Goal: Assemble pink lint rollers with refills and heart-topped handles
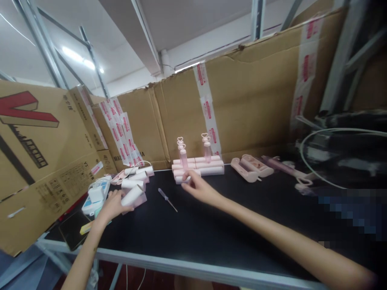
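At the left of the black table, my left hand [114, 206] is at the near end of a white cylinder [133, 195], with its fingers apart around that end; whether it grips the cylinder is unclear. More white cylinders [141, 176] lie behind it. My right hand [196, 187] is closed at the front of a stack of pink and white cylinders [211, 165]; what its fingertips pinch is too small to name. Two clear pink-capped tubes with heart-shaped tops [183, 158] stand upright on the stack. A screwdriver [165, 196] lies between my hands.
Opened pink cases [245, 170] and a pink tool-like item [281, 166] lie at the right. A white power strip [96, 195] with a plugged-in adapter sits at the left. Cardboard walls [254, 92] rise behind the table [193, 233].
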Tool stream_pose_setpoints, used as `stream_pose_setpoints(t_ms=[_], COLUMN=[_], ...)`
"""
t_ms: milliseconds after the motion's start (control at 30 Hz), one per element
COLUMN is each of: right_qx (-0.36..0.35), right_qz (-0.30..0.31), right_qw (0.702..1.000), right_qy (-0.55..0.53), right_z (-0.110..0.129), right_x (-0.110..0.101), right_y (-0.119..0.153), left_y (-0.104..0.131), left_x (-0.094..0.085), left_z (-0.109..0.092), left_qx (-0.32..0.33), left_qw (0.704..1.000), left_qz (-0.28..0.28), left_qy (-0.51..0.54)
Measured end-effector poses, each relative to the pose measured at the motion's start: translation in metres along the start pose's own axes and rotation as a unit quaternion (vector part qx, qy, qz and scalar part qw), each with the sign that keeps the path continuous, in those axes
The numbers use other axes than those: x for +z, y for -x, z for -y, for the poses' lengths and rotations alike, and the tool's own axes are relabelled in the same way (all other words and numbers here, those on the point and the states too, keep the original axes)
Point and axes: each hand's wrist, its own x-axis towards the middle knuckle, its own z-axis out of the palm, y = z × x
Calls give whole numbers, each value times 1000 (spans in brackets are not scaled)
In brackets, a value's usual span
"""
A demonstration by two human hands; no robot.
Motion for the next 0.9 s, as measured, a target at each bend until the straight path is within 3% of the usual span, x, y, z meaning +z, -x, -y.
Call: stream_pose_setpoints(t_ms=[100, 233, 367, 467, 567, 667, 767, 900], right_qx=[43, 68, 63, 107, 153, 198, 230, 243], right_qz=[63, 105, 48, -13, -66, -47, 11, 36], right_qw=[994, 980, 991, 992, 986, 979, 973, 967], right_qy=[-81, -152, -108, -60, -29, -16, -27, -71], right_z=[6, 10, 2, -11, -20, -28, -40, -55], right_x=[19, 23, -1, -35, -75, -105, -114, -108], right_y=[10, 12, 8, 6, 6, 10, 15, 17], left_y=[14, 22, 5, -16, -32, -36, -35, -32], left_x=[-3, -7, -7, -4, 6, 20, 32, 31], left_z=[-19, -75, -139, -170, -179, -171, -161, -162], left_qx=[9, 89, 210, 225, 200, 156, 130, 157], left_qw=[998, 978, 940, 925, 914, 894, 888, 890], left_qz=[-48, -106, -71, -38, -20, 0, 9, -11], left_qy=[34, 155, 258, 305, 353, 419, 441, 429])
